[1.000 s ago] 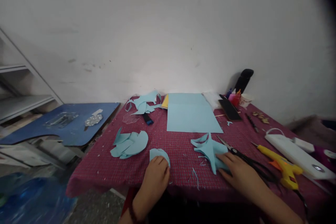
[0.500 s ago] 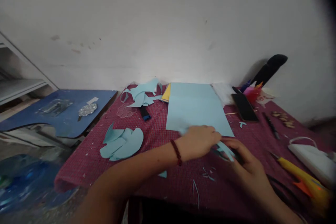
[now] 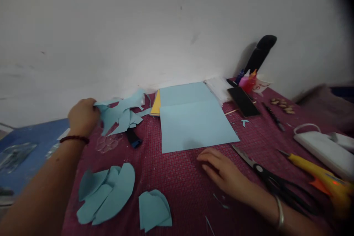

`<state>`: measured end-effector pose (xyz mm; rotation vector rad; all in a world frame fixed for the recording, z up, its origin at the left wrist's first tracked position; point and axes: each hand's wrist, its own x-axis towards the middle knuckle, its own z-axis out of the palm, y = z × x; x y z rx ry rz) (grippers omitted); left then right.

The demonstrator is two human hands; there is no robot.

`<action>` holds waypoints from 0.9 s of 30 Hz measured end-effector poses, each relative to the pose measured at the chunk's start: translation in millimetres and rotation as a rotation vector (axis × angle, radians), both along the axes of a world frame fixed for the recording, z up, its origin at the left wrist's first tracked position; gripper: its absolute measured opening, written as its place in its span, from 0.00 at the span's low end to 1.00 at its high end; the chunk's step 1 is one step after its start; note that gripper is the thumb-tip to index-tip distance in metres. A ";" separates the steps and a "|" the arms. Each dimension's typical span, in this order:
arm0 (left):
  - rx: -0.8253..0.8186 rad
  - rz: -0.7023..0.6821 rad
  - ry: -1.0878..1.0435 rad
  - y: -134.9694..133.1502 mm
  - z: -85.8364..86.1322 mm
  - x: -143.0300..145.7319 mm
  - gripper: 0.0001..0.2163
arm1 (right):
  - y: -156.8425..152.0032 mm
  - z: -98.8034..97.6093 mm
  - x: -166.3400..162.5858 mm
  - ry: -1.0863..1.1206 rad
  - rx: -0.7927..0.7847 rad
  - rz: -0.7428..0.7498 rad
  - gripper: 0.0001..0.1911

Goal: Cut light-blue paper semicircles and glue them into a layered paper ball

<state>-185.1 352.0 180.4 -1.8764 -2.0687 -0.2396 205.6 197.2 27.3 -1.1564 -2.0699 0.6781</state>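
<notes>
My left hand (image 3: 83,116) is at the far left of the table, its fingers closed on the edge of light-blue paper scraps (image 3: 124,107); the fingertips are partly hidden. My right hand (image 3: 221,169) lies low over the tablecloth, fingers stretched out and holding nothing, just in front of a large light-blue paper sheet (image 3: 190,123) with a crease across it. Beside its wrist lie black-handled scissors (image 3: 258,169). Cut rounded light-blue pieces (image 3: 116,195) sit in an overlapping pile at the front left, near a smaller stack of blue pieces (image 3: 155,210).
A yellow glue gun (image 3: 312,169) and a white power bank-like block (image 3: 323,151) lie at the right. Behind them are a pen (image 3: 273,117), a dark phone (image 3: 243,101) and small bottles (image 3: 248,81). A black-and-blue object (image 3: 134,138) lies under the scraps.
My left hand has moved from the middle to the scraps at the far left. My right hand no longer holds the blue paper strip, and the scissors now lie in plain view.
</notes>
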 end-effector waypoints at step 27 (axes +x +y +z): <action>-0.550 -0.768 -0.270 -10.5 -127.3 182.5 0.09 | -26.4 0.5 115.0 -0.466 0.056 -0.461 0.16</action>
